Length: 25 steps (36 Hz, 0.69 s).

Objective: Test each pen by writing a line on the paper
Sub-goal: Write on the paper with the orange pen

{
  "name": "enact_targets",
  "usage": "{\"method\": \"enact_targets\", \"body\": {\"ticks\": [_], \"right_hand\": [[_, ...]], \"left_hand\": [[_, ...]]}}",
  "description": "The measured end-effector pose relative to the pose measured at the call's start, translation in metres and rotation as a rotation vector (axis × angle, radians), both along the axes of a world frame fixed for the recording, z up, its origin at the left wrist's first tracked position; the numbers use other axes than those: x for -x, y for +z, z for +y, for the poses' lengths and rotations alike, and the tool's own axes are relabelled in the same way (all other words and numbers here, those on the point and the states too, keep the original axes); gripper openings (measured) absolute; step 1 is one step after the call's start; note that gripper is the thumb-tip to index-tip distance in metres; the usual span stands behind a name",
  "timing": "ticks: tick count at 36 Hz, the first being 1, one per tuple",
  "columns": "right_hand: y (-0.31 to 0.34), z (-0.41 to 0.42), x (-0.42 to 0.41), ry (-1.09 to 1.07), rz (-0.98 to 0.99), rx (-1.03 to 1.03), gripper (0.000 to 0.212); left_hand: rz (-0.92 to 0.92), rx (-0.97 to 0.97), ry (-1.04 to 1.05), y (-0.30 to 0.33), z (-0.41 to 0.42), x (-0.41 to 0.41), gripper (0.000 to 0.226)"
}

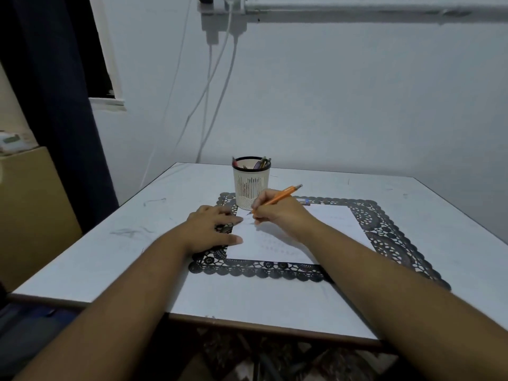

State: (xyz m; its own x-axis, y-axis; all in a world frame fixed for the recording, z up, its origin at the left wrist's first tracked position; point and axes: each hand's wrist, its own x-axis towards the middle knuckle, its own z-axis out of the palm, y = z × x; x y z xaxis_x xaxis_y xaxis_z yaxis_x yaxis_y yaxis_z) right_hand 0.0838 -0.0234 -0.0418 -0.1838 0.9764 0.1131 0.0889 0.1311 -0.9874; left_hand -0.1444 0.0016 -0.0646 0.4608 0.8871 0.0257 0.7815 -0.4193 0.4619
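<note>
A white sheet of paper [324,229] lies on a black lace placemat [384,229] on the table. My right hand [277,211] grips an orange pen [280,198], its tip down on the paper's far left corner. My left hand [211,229] lies flat with straight fingers, pressing the paper's left edge and the mat. Just behind the hands stands a white slotted pen cup [251,188] with several pens [261,163] in it. Another pen [303,201] lies partly hidden behind my right hand at the paper's far edge.
The white table [110,257] carries scuff marks on its left part and ends in a brown front edge. White cables [217,92] hang down the wall behind the cup. A dark curtain [55,119] and a cardboard box [30,210] stand at the left.
</note>
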Motion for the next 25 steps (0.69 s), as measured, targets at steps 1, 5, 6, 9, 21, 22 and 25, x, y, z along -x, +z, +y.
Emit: {"method": "enact_targets", "body": {"ticks": [1,5,6,9,21,22,25], "right_hand": [[-0.003,0.001,0.003,0.001,0.013,0.013,0.015],[-0.011,0.001,0.012,0.025,0.07,0.055,0.019],[-0.011,0.001,0.013,0.019,0.049,0.046,0.017],[-0.012,-0.001,0.014,0.004,0.007,0.03,0.014],[-0.014,0.003,0.014,0.023,-0.023,0.034,0.016],[-0.015,0.003,0.014,0.015,-0.027,0.03,0.016],[-0.016,0.004,0.013,0.018,-0.037,0.039,0.016]], "left_hand": [[-0.003,0.006,0.002,0.0,-0.001,0.0,0.094],[0.011,0.012,0.008,0.004,0.0,0.001,0.097],[0.017,0.011,0.01,0.004,0.0,0.001,0.097],[0.026,0.014,0.011,0.003,0.002,0.002,0.098],[0.021,0.018,0.015,0.002,0.003,0.0,0.097],[0.02,0.019,0.015,0.003,0.002,0.0,0.097],[0.017,0.016,0.015,0.004,0.001,-0.001,0.097]]}}
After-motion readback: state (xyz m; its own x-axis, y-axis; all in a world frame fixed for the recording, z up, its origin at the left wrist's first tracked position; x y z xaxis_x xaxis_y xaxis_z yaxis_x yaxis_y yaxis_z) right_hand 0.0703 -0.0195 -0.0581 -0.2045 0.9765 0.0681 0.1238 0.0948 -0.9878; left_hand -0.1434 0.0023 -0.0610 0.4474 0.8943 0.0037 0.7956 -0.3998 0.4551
